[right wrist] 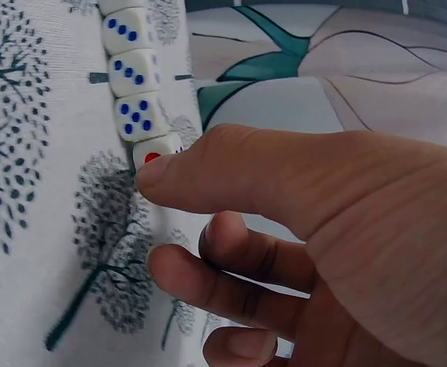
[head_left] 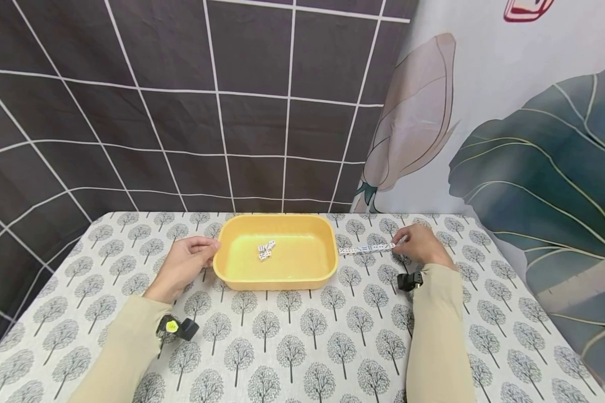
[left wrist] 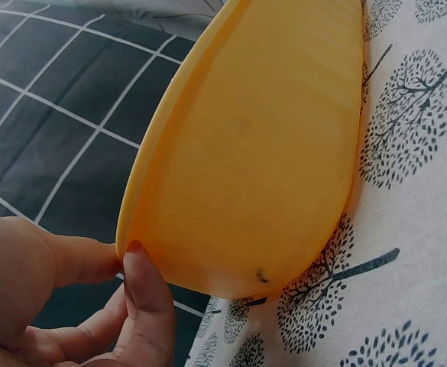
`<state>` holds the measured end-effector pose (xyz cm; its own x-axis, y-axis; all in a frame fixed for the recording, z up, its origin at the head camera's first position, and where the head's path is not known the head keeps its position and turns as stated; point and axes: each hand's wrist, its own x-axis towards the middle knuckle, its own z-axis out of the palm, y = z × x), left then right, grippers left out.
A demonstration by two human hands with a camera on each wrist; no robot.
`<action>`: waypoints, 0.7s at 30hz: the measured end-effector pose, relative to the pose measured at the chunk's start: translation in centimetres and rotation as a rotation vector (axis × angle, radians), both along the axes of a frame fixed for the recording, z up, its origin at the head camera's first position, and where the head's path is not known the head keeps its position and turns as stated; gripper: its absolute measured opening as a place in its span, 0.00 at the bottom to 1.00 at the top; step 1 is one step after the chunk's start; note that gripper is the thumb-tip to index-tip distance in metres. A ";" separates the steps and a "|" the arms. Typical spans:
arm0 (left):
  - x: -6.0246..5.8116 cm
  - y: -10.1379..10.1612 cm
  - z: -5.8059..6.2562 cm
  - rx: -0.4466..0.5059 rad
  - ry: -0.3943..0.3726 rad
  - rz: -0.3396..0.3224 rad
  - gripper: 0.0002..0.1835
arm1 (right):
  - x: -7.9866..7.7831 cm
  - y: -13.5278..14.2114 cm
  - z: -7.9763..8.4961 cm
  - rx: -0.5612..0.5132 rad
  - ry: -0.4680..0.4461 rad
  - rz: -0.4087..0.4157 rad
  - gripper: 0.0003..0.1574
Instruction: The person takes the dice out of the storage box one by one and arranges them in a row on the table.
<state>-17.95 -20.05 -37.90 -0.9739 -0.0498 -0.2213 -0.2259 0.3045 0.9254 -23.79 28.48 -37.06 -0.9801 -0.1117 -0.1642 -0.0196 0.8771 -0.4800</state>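
Observation:
A yellow plastic tub (head_left: pixel 274 284) stands on the table with several white dice (head_left: pixel 265 251) lying loose inside, left of its middle. My left hand (head_left: pixel 184 262) pinches the rim at the tub's left end, thumb and a finger meeting there in the left wrist view. A straight row of white dice (head_left: pixel 365 249) runs along the cloth from the tub's right side. At the row's right end my right hand (head_left: pixel 422 244) holds the last die (right wrist: pixel 156 151), which shows a red dot. The thumb lies on that die; the finger opposite is partly hidden.
A white tablecloth (head_left: pixel 289 350) with grey tree prints covers the table. Behind the table hangs a dark cloth (head_left: pixel 252 129) with white grid lines. On the right is a curtain (head_left: pixel 529 157) with large leaf and flower prints.

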 end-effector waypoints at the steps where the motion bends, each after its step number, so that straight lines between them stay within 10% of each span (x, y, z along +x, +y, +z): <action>1: 0.0 0.0 0.0 -0.002 -0.001 0.000 0.21 | 0.0 0.0 -0.1 -0.004 -0.010 -0.004 0.10; 21: 0.0 0.0 0.0 0.003 0.007 -0.007 0.20 | 0.2 -1.0 1.4 -0.013 0.010 -0.024 0.18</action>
